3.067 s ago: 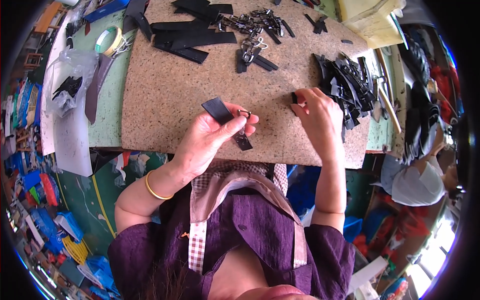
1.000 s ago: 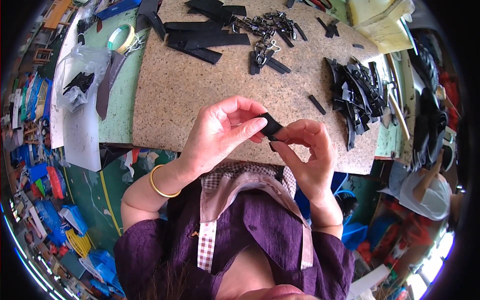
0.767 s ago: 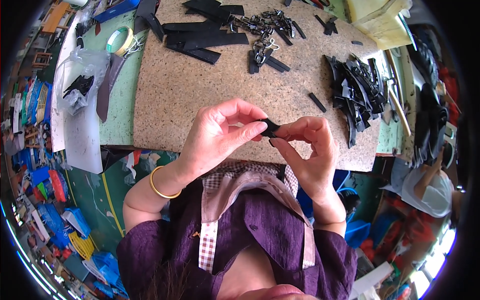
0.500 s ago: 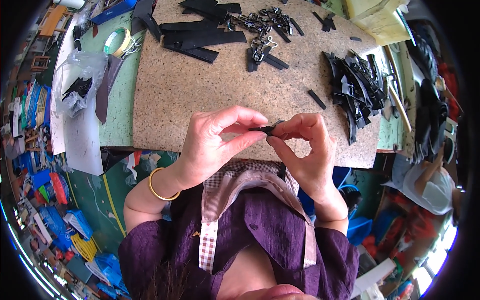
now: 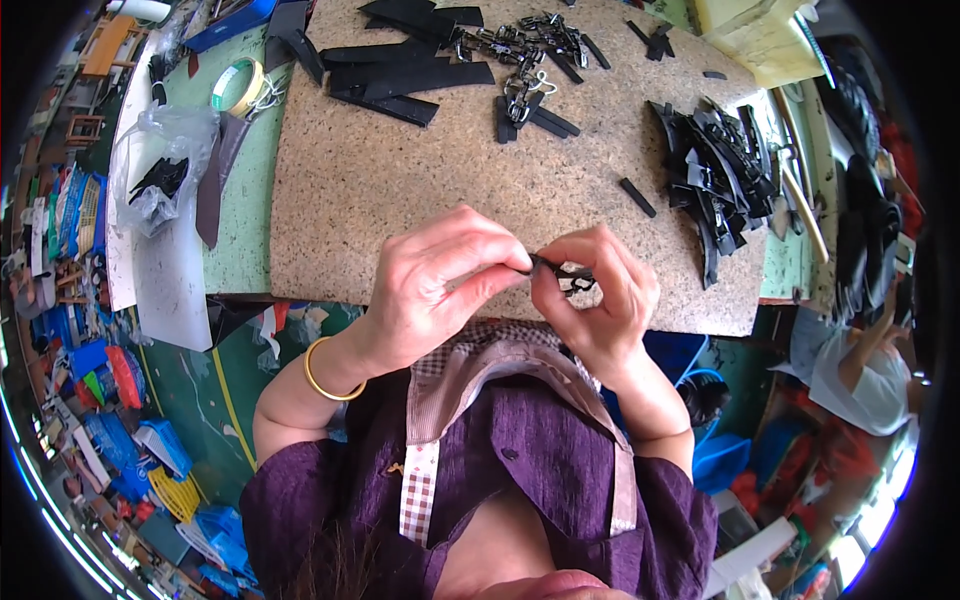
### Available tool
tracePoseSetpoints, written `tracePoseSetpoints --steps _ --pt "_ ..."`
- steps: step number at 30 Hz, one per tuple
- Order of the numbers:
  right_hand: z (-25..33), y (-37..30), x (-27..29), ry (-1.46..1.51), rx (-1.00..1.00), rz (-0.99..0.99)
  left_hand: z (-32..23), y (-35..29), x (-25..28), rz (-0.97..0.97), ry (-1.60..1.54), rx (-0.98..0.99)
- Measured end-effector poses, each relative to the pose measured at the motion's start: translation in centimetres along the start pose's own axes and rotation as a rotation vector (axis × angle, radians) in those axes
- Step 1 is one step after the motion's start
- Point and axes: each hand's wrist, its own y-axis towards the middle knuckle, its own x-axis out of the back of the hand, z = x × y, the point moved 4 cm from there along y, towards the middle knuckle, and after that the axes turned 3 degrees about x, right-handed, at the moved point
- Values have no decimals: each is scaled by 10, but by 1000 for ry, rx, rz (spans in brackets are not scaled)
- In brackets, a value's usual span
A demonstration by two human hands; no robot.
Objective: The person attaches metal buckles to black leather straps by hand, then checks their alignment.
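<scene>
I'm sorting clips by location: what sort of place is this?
Probably a workshop or small factory: black strips and small metal fittings lie on a speckled board, and a roll of tape sits left of it on a green tabletop.

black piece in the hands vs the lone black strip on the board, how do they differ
The held piece is pinched between the left hand and right hand; the lone strip lies on the board. The held piece shows an openwork part; the lone strip looks plain. The held piece is partly hidden; the lone strip is uncovered. Both look black.
</scene>
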Motion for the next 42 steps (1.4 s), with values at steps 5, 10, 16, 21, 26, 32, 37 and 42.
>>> tracePoseSetpoints --steps 5,10,16,21,26,32,37,42 --pt "-19 3 -7 150 -126 20 10 3 3 96 -109 14" --pt "-21 8 -8 507 -301 298 36 -2 2 154 -646 524" --pt "-25 -3 -12 701 -512 342 38 -6 2 493 -749 703" --pt "-27 -7 -13 679 -607 386 37 -7 1 477 -656 731" --pt "-39 -13 -6 706 -752 409 42 -10 1 376 -656 788" --pt "-40 -20 -5 535 -645 454 42 -14 5 268 -586 757" --pt "-18 1 -7 468 -462 411 45 -15 1 331 -680 800" --pt "-12 7 -11 236 -95 434 42 -16 2 353 -634 745"
